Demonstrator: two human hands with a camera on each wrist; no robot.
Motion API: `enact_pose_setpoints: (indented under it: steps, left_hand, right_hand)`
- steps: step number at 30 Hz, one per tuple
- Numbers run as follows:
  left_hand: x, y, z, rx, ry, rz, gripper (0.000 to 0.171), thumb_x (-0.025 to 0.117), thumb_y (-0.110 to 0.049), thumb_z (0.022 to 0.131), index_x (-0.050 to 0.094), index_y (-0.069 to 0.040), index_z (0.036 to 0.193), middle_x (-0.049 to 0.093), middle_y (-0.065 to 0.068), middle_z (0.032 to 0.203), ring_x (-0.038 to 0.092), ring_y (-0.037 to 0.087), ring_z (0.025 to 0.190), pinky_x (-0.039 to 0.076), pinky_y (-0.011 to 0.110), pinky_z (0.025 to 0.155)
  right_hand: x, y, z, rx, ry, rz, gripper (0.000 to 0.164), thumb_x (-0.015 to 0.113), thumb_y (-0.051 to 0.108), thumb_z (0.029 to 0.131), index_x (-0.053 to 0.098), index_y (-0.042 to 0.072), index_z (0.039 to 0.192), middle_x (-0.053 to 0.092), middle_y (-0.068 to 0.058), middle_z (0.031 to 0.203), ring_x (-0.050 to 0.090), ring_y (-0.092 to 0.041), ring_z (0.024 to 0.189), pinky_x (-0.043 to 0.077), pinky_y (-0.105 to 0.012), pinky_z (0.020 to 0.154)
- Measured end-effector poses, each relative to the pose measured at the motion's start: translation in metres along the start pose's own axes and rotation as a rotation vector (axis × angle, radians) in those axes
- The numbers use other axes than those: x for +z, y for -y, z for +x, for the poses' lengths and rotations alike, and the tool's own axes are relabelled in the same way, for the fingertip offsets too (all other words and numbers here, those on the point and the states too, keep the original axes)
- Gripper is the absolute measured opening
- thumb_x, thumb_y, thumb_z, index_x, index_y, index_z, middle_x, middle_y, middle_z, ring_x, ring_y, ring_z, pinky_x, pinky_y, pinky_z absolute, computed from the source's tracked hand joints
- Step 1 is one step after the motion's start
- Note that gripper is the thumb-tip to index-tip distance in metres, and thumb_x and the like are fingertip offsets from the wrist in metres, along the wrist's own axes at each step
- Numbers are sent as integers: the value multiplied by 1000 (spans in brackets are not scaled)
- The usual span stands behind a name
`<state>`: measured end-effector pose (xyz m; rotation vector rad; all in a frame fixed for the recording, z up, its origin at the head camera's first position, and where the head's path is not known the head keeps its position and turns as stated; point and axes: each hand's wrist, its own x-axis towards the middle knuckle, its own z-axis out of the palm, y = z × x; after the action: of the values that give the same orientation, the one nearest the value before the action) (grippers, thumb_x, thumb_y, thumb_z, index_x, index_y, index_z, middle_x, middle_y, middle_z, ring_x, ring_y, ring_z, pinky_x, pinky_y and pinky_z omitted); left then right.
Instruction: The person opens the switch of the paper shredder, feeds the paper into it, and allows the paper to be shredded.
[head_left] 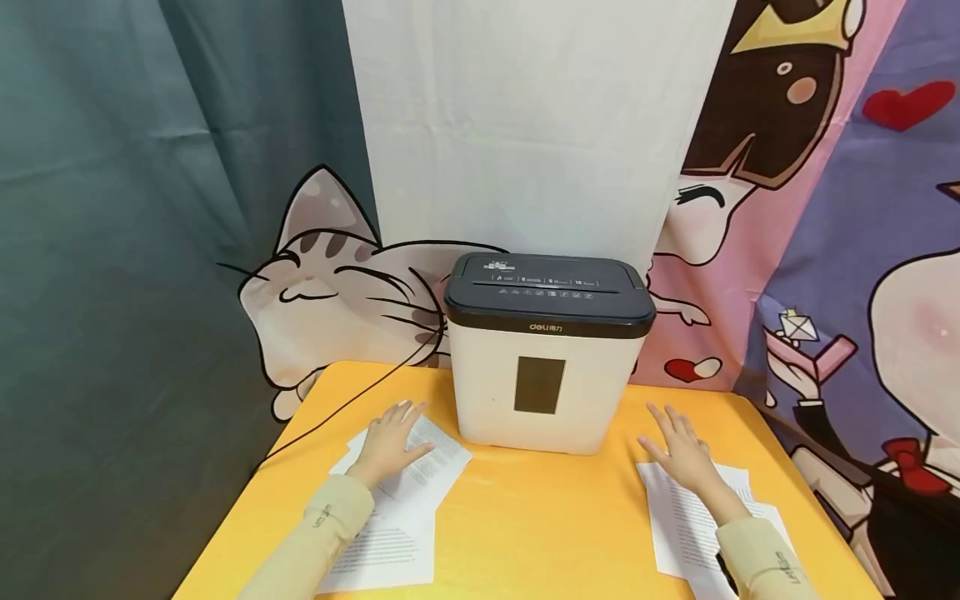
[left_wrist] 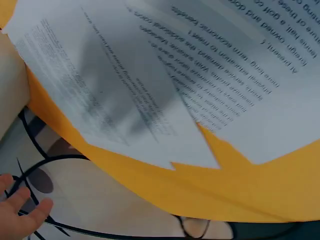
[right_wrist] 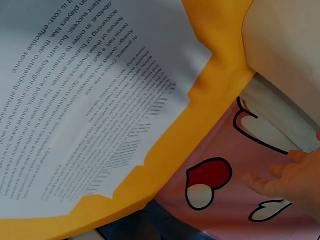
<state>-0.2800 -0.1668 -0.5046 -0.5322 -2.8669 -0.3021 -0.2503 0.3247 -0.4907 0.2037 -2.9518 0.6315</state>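
A paper shredder (head_left: 480, 375) with a white bin, a dark window and a black lid marked "deli" stands upright between my two hands. My left hand (head_left: 386, 446), fingers spread and holding nothing, is over several overlapping printed sheets (head_left: 390, 550) left of the shredder. On the other side, my right hand (head_left: 681, 454) also has its fingers extended with nothing in them, over the upper part of a second group of printed sheets (head_left: 666, 517). Both wrist views show fingers apart from the paper: the left hand (left_wrist: 20, 212) at the lower left, the right hand (right_wrist: 292, 180) at the lower right.
Everything stands on a yellow table (head_left: 525, 525). A black cord (head_left: 337, 412) runs from behind the shredder over the table's left edge. Behind hangs a cloth backdrop (head_left: 540, 125) with cartoon figures, and a dark grey curtain (head_left: 112, 292) hangs at the left.
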Motion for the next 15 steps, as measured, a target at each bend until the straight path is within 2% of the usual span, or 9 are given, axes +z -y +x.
enact_pose_setpoints:
  steps: [4,9,12,15]
  left_hand:
    - [-9,-8,9,51,-29,9,73,60,-52,85,35,-18,145,45,18,140,46,41,125,41,60,95]
    - [-29,-20,22,84,-87,-11,70,58,-51,88,35,-18,145,49,16,137,50,38,121,41,58,96]
    - [-40,-26,28,94,-155,-28,65,58,-47,89,38,-17,143,52,14,135,52,35,119,43,55,95]
    - [-52,-32,34,106,-251,-67,61,61,-42,89,42,-17,140,56,12,130,56,33,115,46,52,92]
  right_hand:
    - [-3,7,4,-17,-25,-2,68,49,43,96,22,10,148,21,-33,147,20,-60,130,23,-79,89]
    - [-15,18,10,-41,-65,17,65,50,38,97,25,5,146,26,-36,144,28,-58,127,28,-77,87]
    - [-23,23,14,-66,-81,82,64,50,33,98,23,2,147,27,-36,144,29,-56,127,27,-74,93]
    - [-33,25,19,-97,-108,173,64,49,29,98,21,1,148,27,-33,145,27,-54,130,25,-71,98]
